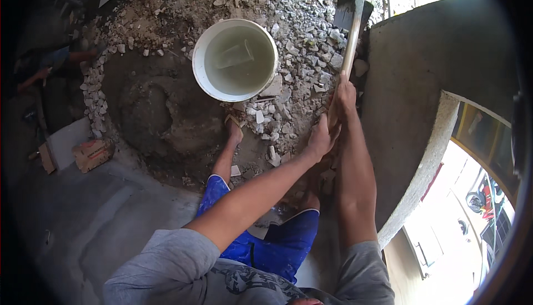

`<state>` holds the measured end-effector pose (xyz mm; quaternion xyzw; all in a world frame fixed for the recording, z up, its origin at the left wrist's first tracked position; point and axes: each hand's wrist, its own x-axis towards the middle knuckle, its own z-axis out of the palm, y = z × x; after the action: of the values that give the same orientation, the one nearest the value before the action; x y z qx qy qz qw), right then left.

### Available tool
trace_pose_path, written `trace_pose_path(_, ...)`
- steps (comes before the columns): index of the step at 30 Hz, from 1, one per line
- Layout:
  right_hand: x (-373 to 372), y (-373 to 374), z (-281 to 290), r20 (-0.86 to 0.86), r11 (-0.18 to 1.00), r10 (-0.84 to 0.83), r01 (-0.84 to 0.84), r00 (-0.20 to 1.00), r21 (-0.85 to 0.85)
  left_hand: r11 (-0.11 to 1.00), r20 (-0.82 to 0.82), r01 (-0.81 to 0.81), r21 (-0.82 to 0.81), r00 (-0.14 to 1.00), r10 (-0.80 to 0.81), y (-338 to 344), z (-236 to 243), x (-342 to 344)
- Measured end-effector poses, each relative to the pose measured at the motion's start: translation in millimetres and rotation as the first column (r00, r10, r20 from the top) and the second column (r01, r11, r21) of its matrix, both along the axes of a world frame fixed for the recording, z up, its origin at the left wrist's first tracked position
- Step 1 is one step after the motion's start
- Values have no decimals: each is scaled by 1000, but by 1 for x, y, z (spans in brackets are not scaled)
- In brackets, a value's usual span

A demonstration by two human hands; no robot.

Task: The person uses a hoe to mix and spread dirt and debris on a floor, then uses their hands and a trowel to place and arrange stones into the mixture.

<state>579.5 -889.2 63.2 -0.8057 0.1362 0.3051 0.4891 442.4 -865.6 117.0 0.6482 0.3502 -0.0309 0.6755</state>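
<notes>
Both my hands grip the wooden handle of a hoe [350, 55], whose dark blade lies up against the rubble beside the wall. My right hand [345, 98] is wrapped around the handle higher up. Lower down, near the handle's end, my left hand [323, 139] is closed on it too. Left of the hoe stands a white bucket [199, 63] holding cloudy water, with a clear plastic cup [235, 55] lying in it. Wet dark mortar [161, 113] spreads on the ground left of and below the bucket, with a hollow in it.
Broken stones [311, 55] cover the ground between bucket and hoe. A grey wall [408, 66] rises close on my right, with an opening below it. Another person [47, 63] is at the far left, near a cardboard box [92, 155]. My sandalled foot [235, 131] stands beside the mortar.
</notes>
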Motion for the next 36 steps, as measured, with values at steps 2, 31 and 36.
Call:
trace_pose_path(2, -29, 20, -20, -19, 994, 64, -62, 998, 92, 999, -79, -33, -5, 996, 33, 5, -44, -50)
trace_pose_path(31, -360, -108, 152, -648, 981, -155, 39, 746, -189, 921, -675, 338, -195, 635, -376, -57, -64, -180)
trace_pose_path(36, -261, -105, 105, -275, 979, -183, 202, 944, 41, 948, -428, 293, 127, 878, -214, -36, -31, -12)
